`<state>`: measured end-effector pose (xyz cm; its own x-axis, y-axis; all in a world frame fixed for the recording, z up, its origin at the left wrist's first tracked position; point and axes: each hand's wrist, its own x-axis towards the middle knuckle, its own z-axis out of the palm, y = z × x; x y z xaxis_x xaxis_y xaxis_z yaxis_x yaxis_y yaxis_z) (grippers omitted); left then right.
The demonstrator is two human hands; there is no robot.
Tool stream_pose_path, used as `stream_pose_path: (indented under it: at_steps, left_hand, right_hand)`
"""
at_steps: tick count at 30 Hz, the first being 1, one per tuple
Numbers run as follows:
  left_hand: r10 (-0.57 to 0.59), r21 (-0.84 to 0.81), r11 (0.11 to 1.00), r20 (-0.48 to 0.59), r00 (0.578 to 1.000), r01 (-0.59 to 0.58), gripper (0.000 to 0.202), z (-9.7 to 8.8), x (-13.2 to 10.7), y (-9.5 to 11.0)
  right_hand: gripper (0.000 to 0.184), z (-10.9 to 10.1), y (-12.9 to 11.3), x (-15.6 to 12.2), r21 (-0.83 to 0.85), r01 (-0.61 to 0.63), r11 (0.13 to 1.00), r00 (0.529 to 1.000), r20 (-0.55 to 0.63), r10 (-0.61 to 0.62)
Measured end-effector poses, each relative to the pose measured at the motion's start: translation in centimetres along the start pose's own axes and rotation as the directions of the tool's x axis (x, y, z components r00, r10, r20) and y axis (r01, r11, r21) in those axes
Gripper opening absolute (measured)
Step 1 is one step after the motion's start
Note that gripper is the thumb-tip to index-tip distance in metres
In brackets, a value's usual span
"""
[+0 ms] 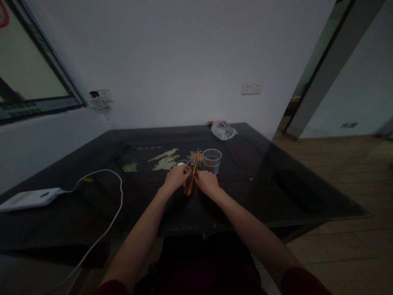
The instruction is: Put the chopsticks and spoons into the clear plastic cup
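A loose bundle of thin yellow-brown sticks (190, 180) stretches away from me on the dark table; whether they are pencils or chopsticks I cannot tell. Against the bundle's left side, my left hand (177, 178) is closed, its fingertips on the sticks. My right hand (208, 181) is closed at the right side, with one stick end showing below its fingers. Just beyond that hand stands an upright clear plastic cup (212, 157). A small white round thing (180, 164) shows partly behind my left hand.
The black glossy table (245, 196) carries a bird-and-flower picture (166, 159). A crumpled clear plastic bag (223, 131) lies at the back. On the left, a white power bank-like device (30, 198) trails a white cable (121, 192). A flat dark object (296, 188) lies right.
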<state>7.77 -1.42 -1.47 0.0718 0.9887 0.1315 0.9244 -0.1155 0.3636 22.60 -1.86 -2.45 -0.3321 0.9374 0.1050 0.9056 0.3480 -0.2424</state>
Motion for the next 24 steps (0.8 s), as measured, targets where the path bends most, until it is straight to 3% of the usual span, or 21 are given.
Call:
stream_pose_path:
  at_steps: [9, 16, 24]
  left_hand:
    - [-0.042, 0.072, 0.997, 0.283, 0.958, 0.023, 0.028, -0.6, -0.5, -0.7]
    - [0.009, -0.026, 1.0, 0.335, 0.942, -0.001, 0.029, 0.0, -0.5, -1.0]
    - [-0.015, 0.061, 0.998, 0.317, 0.948, -0.004, 0.03, 0.3, -0.2, -0.8]
  right_hand:
    - [0.035, 0.8, -1.0, 0.4, 0.017, -0.039, 0.999, 0.999, -0.009, 0.039]
    - [0.032, 0.8, -1.0, 0.3, 0.021, -0.031, 0.999, 0.999, 0.006, 0.031]
    - [0.026, 0.8, -1.0, 0.1, -0.007, -0.047, 0.999, 0.999, 0.026, 0.047]
